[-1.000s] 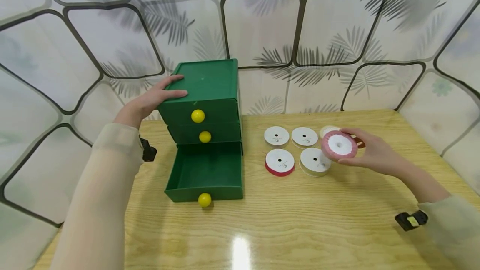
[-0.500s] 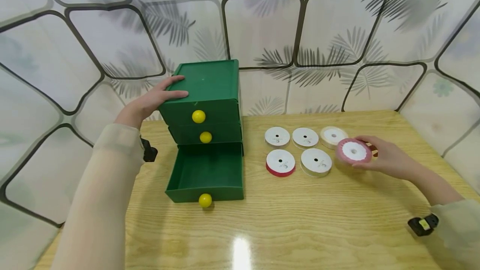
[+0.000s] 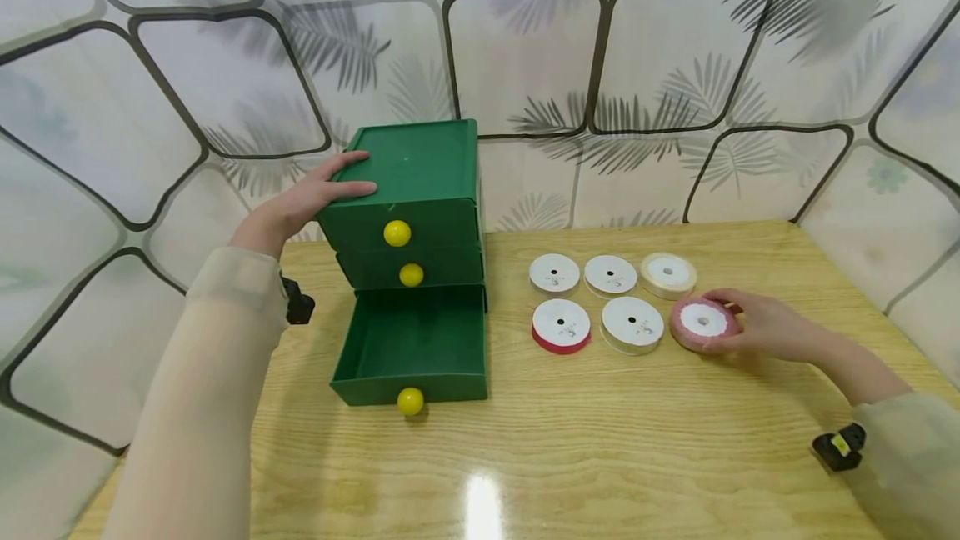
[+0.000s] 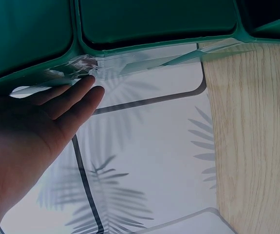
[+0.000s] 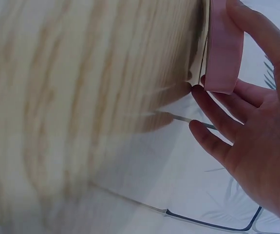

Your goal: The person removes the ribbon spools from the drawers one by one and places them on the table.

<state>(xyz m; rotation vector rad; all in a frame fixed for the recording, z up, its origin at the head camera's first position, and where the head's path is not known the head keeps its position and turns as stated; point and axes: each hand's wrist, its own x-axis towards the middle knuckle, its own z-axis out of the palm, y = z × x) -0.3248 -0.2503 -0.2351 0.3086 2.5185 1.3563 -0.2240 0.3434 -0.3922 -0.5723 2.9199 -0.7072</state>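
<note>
My right hand (image 3: 772,326) grips a pink ribbon spool (image 3: 703,321) by its right side, thumb in front and fingers behind. In the right wrist view the pink ribbon (image 5: 224,48) is edge-on, low at the wood surface, with the fingertips at its lower edge. My left hand (image 3: 300,200) rests with extended fingers on the top left edge of a green drawer cabinet (image 3: 420,161). The left wrist view has that hand (image 4: 47,122) alongside the cabinet's clear side. The cabinet's bottom drawer (image 3: 420,340) is pulled out with nothing inside; the two upper drawers are closed.
Left of the pink spool lie more ribbon spools: a red one (image 3: 561,325), a pale gold one (image 3: 632,323), a cream one (image 3: 667,273) and two white-faced ones at the back. Yellow knobs (image 3: 410,401) stick out from the drawers. A patterned curtain (image 3: 525,65) backs the wooden table (image 3: 570,448).
The right hand has carried the pink spool to the right, off the cream spool, and lowered it to the table beside the pale gold one. The left hand has stayed on the cabinet.
</note>
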